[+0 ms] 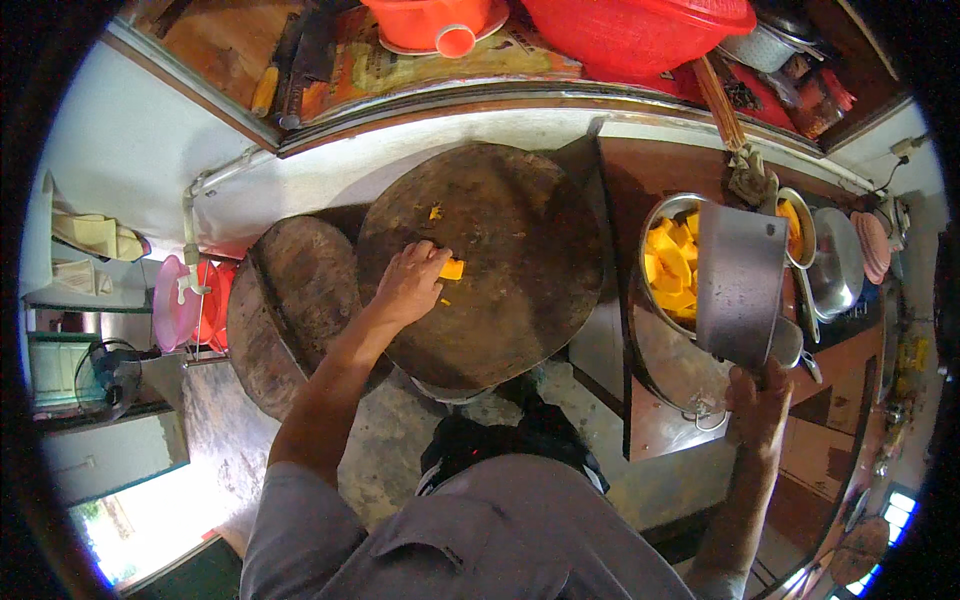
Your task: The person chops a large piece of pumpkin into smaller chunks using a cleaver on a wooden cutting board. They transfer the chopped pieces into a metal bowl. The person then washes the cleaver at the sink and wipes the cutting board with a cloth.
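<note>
My left hand (414, 277) is over the left part of a round wooden chopping board (517, 247), its fingers at a piece of orange pumpkin (452, 269); whether they grip it is hard to tell. Small pumpkin scraps (435, 213) lie on the wood near the hand. Off to the right, my right hand (759, 394) holds a broad cleaver (739, 281) by its handle, the blade raised beside a metal pot (671, 197) and covering part of it. Cut pumpkin pieces (667, 262) fill the pot.
A second round board (289, 300) stands at the left. Right of the cleaver are a long-handled pan (804, 225) with orange pieces and a metal lid (836, 262). A red plastic basin (637, 37) and an orange container (420, 22) sit on the ledge above.
</note>
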### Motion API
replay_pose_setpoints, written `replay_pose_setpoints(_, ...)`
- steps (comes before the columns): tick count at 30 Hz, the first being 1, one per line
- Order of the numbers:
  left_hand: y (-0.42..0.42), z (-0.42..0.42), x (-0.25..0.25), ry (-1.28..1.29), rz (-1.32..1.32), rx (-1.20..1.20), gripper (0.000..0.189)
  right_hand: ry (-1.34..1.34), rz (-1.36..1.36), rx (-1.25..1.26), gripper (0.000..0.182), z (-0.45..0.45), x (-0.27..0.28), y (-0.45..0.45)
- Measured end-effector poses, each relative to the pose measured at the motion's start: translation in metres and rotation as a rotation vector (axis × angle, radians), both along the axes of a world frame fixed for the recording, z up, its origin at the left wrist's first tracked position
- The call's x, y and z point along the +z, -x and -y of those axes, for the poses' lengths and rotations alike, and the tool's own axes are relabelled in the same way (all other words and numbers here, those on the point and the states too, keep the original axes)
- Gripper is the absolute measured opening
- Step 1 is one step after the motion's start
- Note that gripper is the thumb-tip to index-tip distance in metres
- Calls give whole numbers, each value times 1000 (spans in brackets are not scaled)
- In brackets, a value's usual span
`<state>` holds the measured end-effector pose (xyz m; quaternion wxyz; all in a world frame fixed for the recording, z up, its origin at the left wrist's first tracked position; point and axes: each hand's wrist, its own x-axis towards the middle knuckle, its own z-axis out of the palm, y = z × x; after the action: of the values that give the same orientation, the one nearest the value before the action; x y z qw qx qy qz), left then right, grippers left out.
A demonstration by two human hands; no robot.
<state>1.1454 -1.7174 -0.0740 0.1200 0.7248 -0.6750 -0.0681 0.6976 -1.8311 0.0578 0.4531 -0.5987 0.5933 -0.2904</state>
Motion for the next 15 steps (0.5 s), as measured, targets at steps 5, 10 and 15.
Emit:
replay_pose_setpoints(5,3,4,-9,-62,27,28,34,17,-2,121,16,-10,6,-21)
replay_pose_setpoints(10,1,7,-14,-25,-9,44,35,-14,-17,40,15,-21,5,-11)
replay_pose_setpoints(15,-4,6,-8,-42,-92,80,33,-25,13,16,18,-30,1,13)
